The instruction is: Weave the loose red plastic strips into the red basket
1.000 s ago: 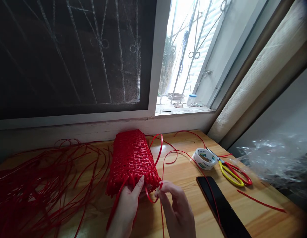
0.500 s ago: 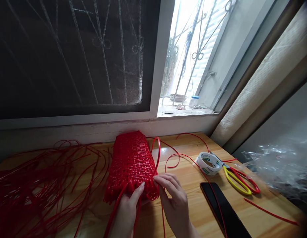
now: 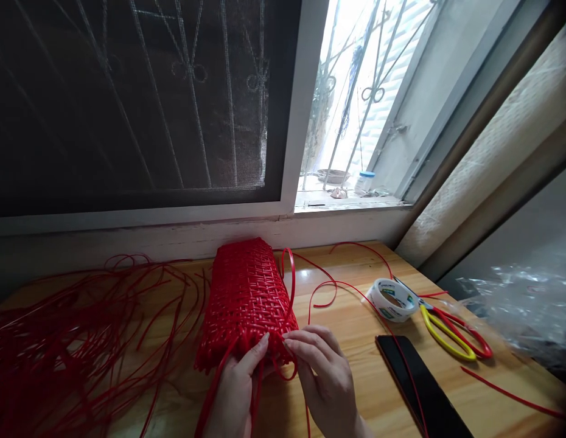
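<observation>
A red woven basket lies on its side on the wooden table, its far end close to the wall under the window and its near, unfinished edge facing the person. The left hand comes up from below with its thumb pressed on that near edge, fingers curled under the basket's rim. The right hand sits just beside it, its fingertips pinching a loose red strip that loops out of the edge between the 2 hands. More strips trail from the basket: 1 arches up along its right side, others run toward the person between the wrists.

To the left, a big tangle of red strips covers the table. To the right lie a roll of tape, touching it a pair of scissors with yellow and red handles, and nearer the person a black phone with a thin red strip draped across it. Crumpled clear plastic sits beyond the table's right edge.
</observation>
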{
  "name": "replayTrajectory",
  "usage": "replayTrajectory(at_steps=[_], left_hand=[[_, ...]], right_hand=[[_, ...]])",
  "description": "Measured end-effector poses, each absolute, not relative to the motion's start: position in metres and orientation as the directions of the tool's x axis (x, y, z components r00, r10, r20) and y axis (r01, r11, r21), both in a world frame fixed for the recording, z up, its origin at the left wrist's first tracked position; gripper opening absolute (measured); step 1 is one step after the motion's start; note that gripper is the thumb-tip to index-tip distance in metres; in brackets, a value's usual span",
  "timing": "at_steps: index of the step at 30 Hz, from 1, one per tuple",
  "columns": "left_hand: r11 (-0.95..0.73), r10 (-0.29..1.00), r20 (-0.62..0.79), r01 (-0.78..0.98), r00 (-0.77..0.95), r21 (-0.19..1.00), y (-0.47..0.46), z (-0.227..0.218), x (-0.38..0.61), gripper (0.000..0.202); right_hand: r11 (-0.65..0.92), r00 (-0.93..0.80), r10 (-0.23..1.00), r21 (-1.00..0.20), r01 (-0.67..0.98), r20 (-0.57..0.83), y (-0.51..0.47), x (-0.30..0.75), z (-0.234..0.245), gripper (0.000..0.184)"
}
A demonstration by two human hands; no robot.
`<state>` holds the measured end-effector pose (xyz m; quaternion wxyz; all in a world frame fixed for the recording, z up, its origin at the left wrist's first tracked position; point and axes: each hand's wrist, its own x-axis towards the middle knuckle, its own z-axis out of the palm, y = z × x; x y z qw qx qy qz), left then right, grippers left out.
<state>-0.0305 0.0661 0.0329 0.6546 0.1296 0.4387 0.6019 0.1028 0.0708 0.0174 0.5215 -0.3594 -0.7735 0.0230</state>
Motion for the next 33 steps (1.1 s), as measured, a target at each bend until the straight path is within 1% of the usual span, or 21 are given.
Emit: replayTrajectory(at_steps=[2, 4, 7, 15, 22, 27, 33], left_hand=[[0.262, 0.894, -0.44, -0.699, -0.084, 0.666, 0.066, 0.034, -0.031, 0.015], [0.291, 0.886, -0.461, -0.714, -0.051, 0.638, 0.066, 0.035, -0.031, 0.01], [0.295, 0.882, -0.469, -0.716, -0.05, 0.632, 0.067, 0.036, -0.032, 0.01], [0.23, 0.899, -0.42, -0.684, -0.123, 0.693, 0.068, 0.034, -0.031, 0.017], [0.202, 0.898, -0.419, -0.725, -0.131, 0.659, 0.066, 0.038, -0.024, 0.023], [0.206, 0.907, -0.411, -0.751, -0.095, 0.628, 0.063, 0.031, -0.02, 0.028], [0.158, 0.92, -0.362, -0.702, -0.151, 0.694, 0.064, 0.024, -0.02, 0.029]], right_hand=[[0.759, -0.252, 0.541, -0.336, 0.557, 0.803, 0.071, 0.103, 0.018, 0.032], [0.771, -0.288, 0.517, -0.292, 0.566, 0.806, 0.072, 0.103, 0.02, 0.032], [0.758, -0.275, 0.526, -0.298, 0.581, 0.805, 0.075, 0.1, 0.025, 0.03], [0.728, -0.265, 0.532, -0.275, 0.628, 0.804, 0.077, 0.088, 0.039, 0.024], [0.698, -0.285, 0.546, -0.24, 0.675, 0.788, 0.076, 0.087, 0.035, 0.024], [0.694, -0.275, 0.537, -0.232, 0.682, 0.798, 0.075, 0.088, 0.04, 0.027], [0.681, -0.3, 0.536, -0.194, 0.706, 0.789, 0.08, 0.084, 0.044, 0.026]])
